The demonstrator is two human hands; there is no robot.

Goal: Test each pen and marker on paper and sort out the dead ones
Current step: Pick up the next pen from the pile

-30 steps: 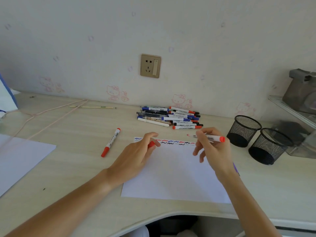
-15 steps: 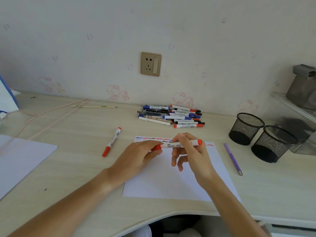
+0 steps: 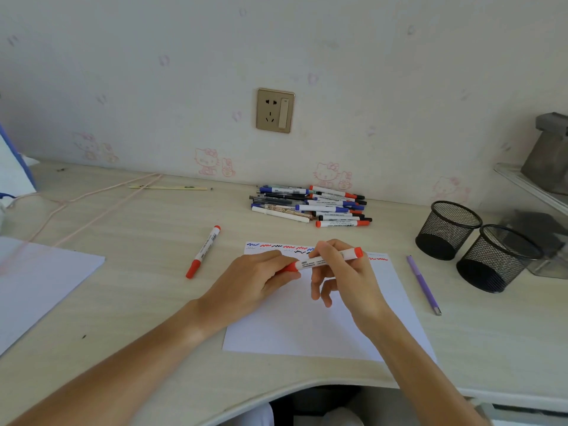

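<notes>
Both hands hold one red marker (image 3: 319,261) level above the white test paper (image 3: 310,327). My left hand (image 3: 255,281) pinches its red cap end at the left. My right hand (image 3: 341,272) grips the white barrel, the red tail end sticking out to the right. Blue, red and black squiggles (image 3: 276,246) run along the paper's top edge. A pile of pens and markers (image 3: 310,206) lies by the wall behind the paper. Another red marker (image 3: 203,251) lies alone left of the paper.
Two black mesh cups (image 3: 447,230) (image 3: 495,258) stand at the right. A purple pen (image 3: 424,284) lies between them and the paper. A second white sheet (image 3: 40,281) covers the left desk edge. Pink cord (image 3: 92,204) and a chopstick-like stick (image 3: 167,187) lie at back left.
My right hand carried the marker from the paper's right top corner leftward to my left hand, and the cap in my left hand now meets the marker's tip. The purple pen came into view.
</notes>
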